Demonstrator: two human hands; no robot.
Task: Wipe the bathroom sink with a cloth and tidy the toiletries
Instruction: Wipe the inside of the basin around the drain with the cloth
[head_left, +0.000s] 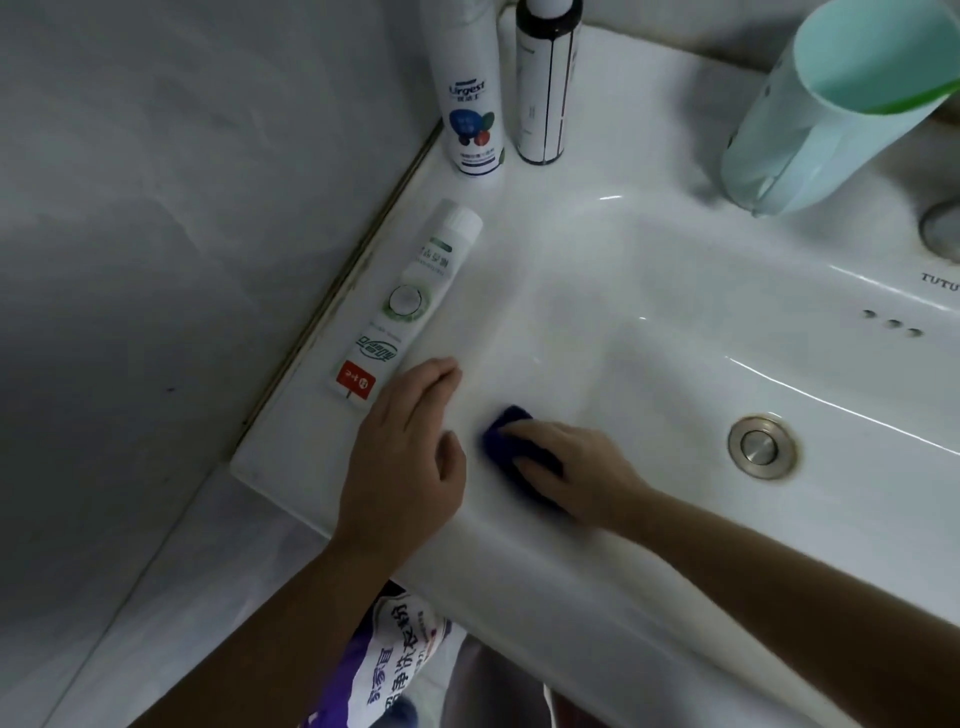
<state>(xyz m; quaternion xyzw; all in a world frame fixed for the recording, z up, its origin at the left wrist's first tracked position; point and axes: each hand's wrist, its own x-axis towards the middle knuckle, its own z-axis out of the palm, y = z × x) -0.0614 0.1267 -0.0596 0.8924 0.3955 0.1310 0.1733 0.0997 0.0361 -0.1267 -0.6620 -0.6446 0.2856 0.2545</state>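
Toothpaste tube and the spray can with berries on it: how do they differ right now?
The toothpaste tube lies flat along the sink's left rim, while the spray can stands upright at the back corner. The tube is flattened with green and red markings; the can is round with a blue berry picture. The tube's end lies by the left hand; the can stands well clear. Both are mainly white.

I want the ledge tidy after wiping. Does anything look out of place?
The toothpaste tube lies flat along the sink ledge by the wall, while the two bottles behind it stand upright. Nothing looks spilled.

White sink (649, 597) with flat toothpaste tube (405, 301)
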